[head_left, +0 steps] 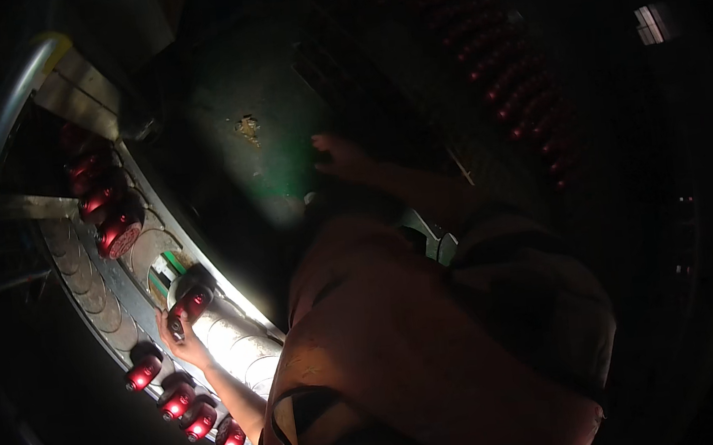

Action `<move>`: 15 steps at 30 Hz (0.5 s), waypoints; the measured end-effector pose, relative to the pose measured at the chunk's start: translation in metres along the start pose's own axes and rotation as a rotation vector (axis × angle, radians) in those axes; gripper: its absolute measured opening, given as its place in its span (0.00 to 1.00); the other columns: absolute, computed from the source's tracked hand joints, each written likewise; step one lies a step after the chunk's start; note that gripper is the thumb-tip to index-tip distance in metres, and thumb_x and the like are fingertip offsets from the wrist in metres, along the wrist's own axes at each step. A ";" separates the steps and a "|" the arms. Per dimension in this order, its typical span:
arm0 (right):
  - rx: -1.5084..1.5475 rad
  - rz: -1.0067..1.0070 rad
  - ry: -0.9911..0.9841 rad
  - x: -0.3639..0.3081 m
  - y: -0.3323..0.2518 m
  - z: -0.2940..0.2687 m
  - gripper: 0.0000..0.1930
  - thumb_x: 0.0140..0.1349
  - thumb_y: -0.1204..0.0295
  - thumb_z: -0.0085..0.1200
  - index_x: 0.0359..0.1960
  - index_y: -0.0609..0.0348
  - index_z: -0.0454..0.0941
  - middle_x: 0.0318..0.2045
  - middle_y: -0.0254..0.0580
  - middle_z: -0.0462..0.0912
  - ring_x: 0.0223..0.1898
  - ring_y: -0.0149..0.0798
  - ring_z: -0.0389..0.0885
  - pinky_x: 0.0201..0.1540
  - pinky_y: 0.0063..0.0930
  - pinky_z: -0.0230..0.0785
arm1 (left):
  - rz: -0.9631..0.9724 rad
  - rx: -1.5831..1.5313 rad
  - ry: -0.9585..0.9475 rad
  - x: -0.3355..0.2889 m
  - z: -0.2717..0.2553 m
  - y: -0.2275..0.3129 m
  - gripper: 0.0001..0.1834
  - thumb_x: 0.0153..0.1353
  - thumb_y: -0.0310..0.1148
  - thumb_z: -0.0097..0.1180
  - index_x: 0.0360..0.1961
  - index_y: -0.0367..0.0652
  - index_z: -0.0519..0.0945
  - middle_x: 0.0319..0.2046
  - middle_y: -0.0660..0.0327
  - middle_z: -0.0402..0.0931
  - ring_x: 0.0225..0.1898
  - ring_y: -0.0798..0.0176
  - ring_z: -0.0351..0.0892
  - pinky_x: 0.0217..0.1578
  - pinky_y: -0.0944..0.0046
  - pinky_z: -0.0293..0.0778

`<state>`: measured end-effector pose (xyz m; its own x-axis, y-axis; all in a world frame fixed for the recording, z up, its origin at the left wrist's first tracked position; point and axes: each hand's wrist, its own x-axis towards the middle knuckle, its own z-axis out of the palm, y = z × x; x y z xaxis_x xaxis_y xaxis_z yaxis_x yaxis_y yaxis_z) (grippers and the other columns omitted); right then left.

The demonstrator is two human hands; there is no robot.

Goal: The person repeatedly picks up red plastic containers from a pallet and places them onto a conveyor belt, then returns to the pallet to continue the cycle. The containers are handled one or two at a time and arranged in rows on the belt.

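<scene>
My left hand (182, 343) reaches over the brightly lit conveyor, its fingers closed around the side of a glossy red pan-like vessel (187, 307). This vessel has a dark rim and a small dark stub on its side. It is tilted above the conveyor's metal track (231, 335); whether it touches the track is hidden. Just beyond it a slot with green strips (167, 269) shows in the track. Away from the conveyor, my right hand (342, 158) hangs over the dark floor with fingers slightly apart and nothing seen in them. Shadow blurs its outline.
Several red vessels (120, 235) stand tilted farther along the track, one showing a dotted base. More red vessels (177, 399) line the conveyor's outer lane at the near left. A curved metal rail (12, 113) rises at the far left. Rows of red vessels (506, 95) fill the dark right side.
</scene>
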<state>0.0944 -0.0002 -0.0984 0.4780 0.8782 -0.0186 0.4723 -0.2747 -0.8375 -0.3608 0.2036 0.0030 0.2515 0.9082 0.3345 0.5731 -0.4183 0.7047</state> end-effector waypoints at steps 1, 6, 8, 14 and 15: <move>-0.086 0.026 0.131 -0.027 0.025 -0.031 0.34 0.58 0.63 0.62 0.64 0.61 0.64 0.55 0.53 0.75 0.57 0.49 0.74 0.60 0.40 0.67 | 0.040 0.197 0.085 -0.003 0.004 0.015 0.15 0.61 0.25 0.61 0.50 0.36 0.79 0.59 0.52 0.74 0.59 0.54 0.73 0.60 0.57 0.68; 0.024 0.239 0.578 -0.133 0.107 -0.181 0.29 0.58 0.67 0.59 0.61 0.62 0.68 0.53 0.55 0.76 0.57 0.53 0.74 0.61 0.40 0.67 | 0.044 -0.420 -0.088 0.050 0.133 0.150 0.15 0.65 0.25 0.55 0.53 0.34 0.77 0.55 0.54 0.77 0.50 0.62 0.77 0.52 0.63 0.73; 0.186 0.399 0.833 -0.161 0.131 -0.225 0.26 0.57 0.68 0.61 0.58 0.61 0.72 0.52 0.53 0.77 0.56 0.52 0.74 0.60 0.40 0.68 | 0.029 -0.513 -0.389 0.056 0.213 0.211 0.16 0.63 0.23 0.57 0.53 0.34 0.77 0.54 0.55 0.78 0.48 0.64 0.78 0.51 0.64 0.74; -0.349 0.602 1.351 -0.228 0.233 -0.382 0.26 0.51 0.67 0.69 0.53 0.56 0.78 0.49 0.44 0.80 0.54 0.43 0.76 0.57 0.36 0.68 | 0.451 -0.554 -1.190 0.029 0.474 0.431 0.26 0.53 0.24 0.67 0.56 0.47 0.79 0.52 0.61 0.79 0.50 0.65 0.78 0.49 0.65 0.74; -0.436 0.654 1.358 -0.235 0.252 -0.400 0.26 0.50 0.67 0.69 0.53 0.55 0.78 0.49 0.42 0.80 0.53 0.41 0.76 0.57 0.35 0.69 | 0.524 -0.574 -1.272 0.018 0.516 0.470 0.26 0.53 0.25 0.67 0.55 0.48 0.79 0.52 0.61 0.79 0.51 0.64 0.78 0.50 0.65 0.74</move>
<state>0.3967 -0.4326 -0.0869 0.8480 -0.3633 0.3858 -0.0209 -0.7504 -0.6607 0.3154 0.0308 0.0171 0.9947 -0.0658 0.0785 -0.0973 -0.3672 0.9250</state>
